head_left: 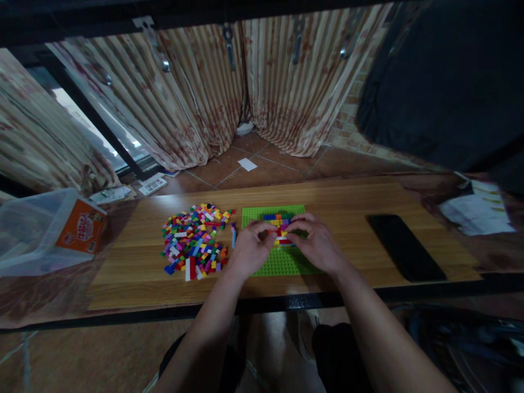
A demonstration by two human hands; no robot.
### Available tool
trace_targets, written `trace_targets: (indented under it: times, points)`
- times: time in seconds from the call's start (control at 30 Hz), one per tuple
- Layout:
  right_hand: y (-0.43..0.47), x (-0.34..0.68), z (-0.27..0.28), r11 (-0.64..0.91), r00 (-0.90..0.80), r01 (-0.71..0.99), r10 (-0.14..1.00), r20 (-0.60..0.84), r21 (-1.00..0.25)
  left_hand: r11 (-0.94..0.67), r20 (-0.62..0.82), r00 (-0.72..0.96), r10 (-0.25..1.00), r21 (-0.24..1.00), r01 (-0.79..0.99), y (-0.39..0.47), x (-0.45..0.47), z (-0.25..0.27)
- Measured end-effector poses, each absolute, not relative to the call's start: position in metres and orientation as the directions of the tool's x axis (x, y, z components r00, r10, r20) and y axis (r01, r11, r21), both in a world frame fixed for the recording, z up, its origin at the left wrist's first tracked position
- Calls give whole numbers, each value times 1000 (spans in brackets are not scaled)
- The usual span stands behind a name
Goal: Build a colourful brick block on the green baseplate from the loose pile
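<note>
A green studded baseplate [270, 267] lies on the wooden table in front of me. On it stands a patch of toy building bricks [282, 218] in blue, orange, yellow, red, white and purple. My left hand [256, 246] reaches over its left side, thumb and forefinger pinched at a brick. From the right, my right hand [318, 243] has its thumb and forefinger closed on the bricks too. The fingertips almost meet over a red and white part, and they hide exactly which brick each one grips.
A heap of loose bricks [196, 240] lies left of the baseplate, with a short blue and purple brick strip [233, 236] between. A black phone [405, 247] rests on the right of the wooden tabletop [135, 289]. Beyond the left edge stands a clear plastic box [36, 232] with an orange label.
</note>
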State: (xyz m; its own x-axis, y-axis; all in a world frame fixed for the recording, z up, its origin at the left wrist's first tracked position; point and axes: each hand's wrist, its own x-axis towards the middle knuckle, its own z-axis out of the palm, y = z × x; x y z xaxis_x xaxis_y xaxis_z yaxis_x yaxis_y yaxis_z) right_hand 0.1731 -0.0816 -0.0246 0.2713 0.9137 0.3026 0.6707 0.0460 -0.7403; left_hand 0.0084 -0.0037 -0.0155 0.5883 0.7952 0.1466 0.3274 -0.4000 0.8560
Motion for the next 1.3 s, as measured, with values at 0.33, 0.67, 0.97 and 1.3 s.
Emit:
trace_targets:
  times: [0.33,0.67,0.97,1.3]
  points:
    - [-81,179,-28,-25,345,613,908,239,-790,-467,184,622,761,821,328,-4,7,-17]
    - [-76,174,-33,-157,468,586,867,173,-795,-653,267,689,674,651,387,-14,5,-19]
    - [-73,174,-34,-194,479,579,867,137,-792,-744,272,738,617,506,436,-22,3,-23]
    - [-73,177,-34,-203,464,542,881,89,-815,-723,251,728,638,522,453,-22,0,-20]
